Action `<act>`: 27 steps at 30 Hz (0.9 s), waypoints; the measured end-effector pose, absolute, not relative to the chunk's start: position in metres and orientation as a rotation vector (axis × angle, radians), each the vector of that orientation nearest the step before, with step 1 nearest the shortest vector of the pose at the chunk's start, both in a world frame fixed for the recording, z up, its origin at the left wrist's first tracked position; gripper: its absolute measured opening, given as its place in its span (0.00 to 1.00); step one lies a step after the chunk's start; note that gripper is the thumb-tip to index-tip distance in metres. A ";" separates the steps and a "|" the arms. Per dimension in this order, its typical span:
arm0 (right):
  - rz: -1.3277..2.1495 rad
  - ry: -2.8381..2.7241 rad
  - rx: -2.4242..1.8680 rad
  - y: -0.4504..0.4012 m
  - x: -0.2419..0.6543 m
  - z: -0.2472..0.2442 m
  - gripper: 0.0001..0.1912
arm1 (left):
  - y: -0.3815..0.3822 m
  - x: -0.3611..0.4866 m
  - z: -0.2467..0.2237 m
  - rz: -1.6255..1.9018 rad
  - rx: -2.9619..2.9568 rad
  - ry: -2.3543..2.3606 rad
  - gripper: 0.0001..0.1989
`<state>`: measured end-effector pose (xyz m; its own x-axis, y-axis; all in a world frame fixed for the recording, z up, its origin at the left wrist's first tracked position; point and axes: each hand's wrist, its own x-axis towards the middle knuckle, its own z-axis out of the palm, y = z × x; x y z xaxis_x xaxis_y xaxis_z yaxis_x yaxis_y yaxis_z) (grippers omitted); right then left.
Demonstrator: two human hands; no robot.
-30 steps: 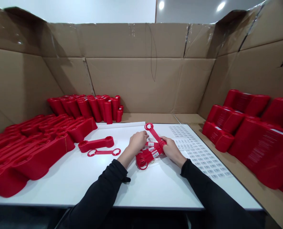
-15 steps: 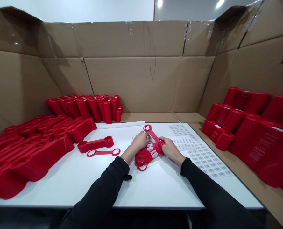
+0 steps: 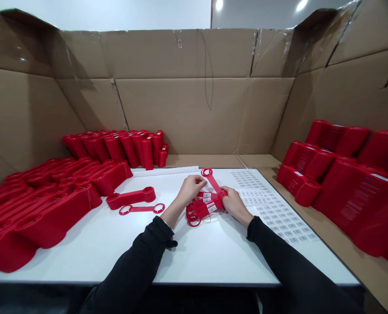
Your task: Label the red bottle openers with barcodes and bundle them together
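My right hand (image 3: 235, 204) grips a fan of flat red plastic strips (image 3: 199, 210) by one end, above the white table. The strips have ring-shaped ends, and several carry white barcode labels (image 3: 211, 209). One strip (image 3: 214, 182) points up and away from the rest. Just left of that strip, my left hand (image 3: 190, 187) is closed with its fingertips pinched together. Whatever lies between those fingertips is too small to make out. A thin yellowish band (image 3: 207, 220) shows under the fan.
Barcode label sheets (image 3: 272, 209) lie at the right of the white table (image 3: 115, 257). A single red strip (image 3: 142, 209) and a short red stack (image 3: 131, 197) lie left. Larger red stacks (image 3: 59, 213) fill the left side; wrapped red bundles (image 3: 354, 196) stand right. Cardboard walls (image 3: 194, 109) surround the table.
My left hand has lifted slightly up and away from the fanned strips, uncovering more of them. The upward-pointing strip has shifted a little to the right. My right hand keeps its grip.
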<state>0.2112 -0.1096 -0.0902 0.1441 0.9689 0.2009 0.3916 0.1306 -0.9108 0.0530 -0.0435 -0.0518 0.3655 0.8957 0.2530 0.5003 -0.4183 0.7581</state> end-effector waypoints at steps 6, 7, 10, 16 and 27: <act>0.679 -1.440 -1.380 -0.115 0.206 -0.084 0.22 | -0.055 0.057 -0.041 1.021 1.834 1.091 0.12; 0.667 -1.447 -1.370 -0.116 0.205 -0.083 0.22 | -0.057 0.058 -0.040 1.029 1.803 1.089 0.13; 0.629 -1.458 -1.341 -0.118 0.202 -0.081 0.23 | -0.060 0.058 -0.038 1.040 1.733 1.091 0.13; 0.603 -1.446 -1.335 -0.120 0.200 -0.079 0.21 | -0.063 0.060 -0.036 1.051 1.681 1.075 0.12; 0.607 -1.415 -1.329 -0.121 0.199 -0.078 0.23 | -0.071 0.064 -0.031 1.077 1.685 1.060 0.10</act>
<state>0.1986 -0.1208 -0.0776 0.1708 0.9246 0.3404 0.3906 0.2537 -0.8849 0.0640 -0.0713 -0.0310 0.2692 0.9376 0.2200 0.2050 -0.2790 0.9382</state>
